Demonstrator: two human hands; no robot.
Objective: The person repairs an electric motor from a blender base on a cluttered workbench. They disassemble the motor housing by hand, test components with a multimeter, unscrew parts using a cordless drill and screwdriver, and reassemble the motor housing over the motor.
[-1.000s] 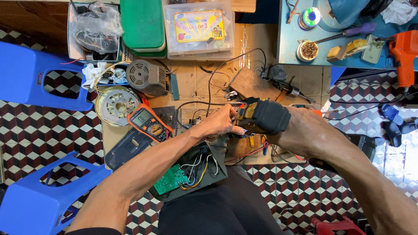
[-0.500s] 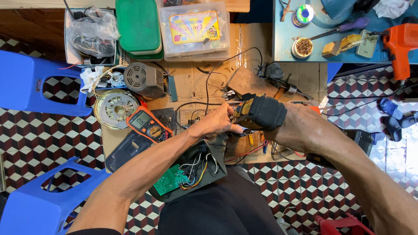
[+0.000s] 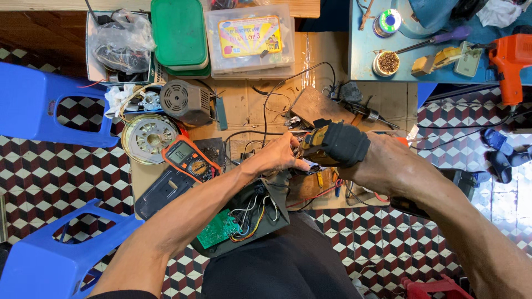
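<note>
My right hand (image 3: 382, 160) grips a black and yellow power tool (image 3: 335, 145), its nose pointing left toward my left hand (image 3: 277, 156). The fingers of that left hand are pinched on small parts and wires just in front of the tool's tip; what they hold is too small to tell. Below both hands, on my lap, lies an opened dark grey device (image 3: 260, 221) with a green circuit board (image 3: 217, 228) and several coloured wires spilling out.
An orange multimeter (image 3: 187, 159) lies left of my hands, with a grey motor (image 3: 184, 101) and round metal rotor plate (image 3: 148, 137) behind it. Green lids (image 3: 178, 34), a clear plastic box (image 3: 249, 39), blue stools (image 3: 39, 105) and an orange glue gun (image 3: 510, 63) surround the cardboard-covered work surface (image 3: 244, 105).
The hands have stayed together at the same spot; the view has shifted slightly. The tool remains held against the left hand's fingers.
</note>
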